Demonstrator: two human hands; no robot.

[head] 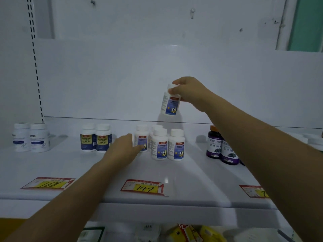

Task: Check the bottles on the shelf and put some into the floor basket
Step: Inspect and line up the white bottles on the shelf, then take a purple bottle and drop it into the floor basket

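Currently the right hand (188,91) pinches a white bottle (170,105) by its cap, lifted clear of the shelf (70,172) just right of centre frame. The left hand (122,149), fingers stretched out and holding nothing, reaches the leftmost bottle (142,137) of the group below. A cap-only grip could slip, and the falling bottle would likely topple that tight group. No basket shows.

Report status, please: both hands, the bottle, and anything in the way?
Right hand grips white bottle by its cap, above shelf. Left hand open, fingertips at bottle group. Nothing blocks held bottle; floor basket not in view.
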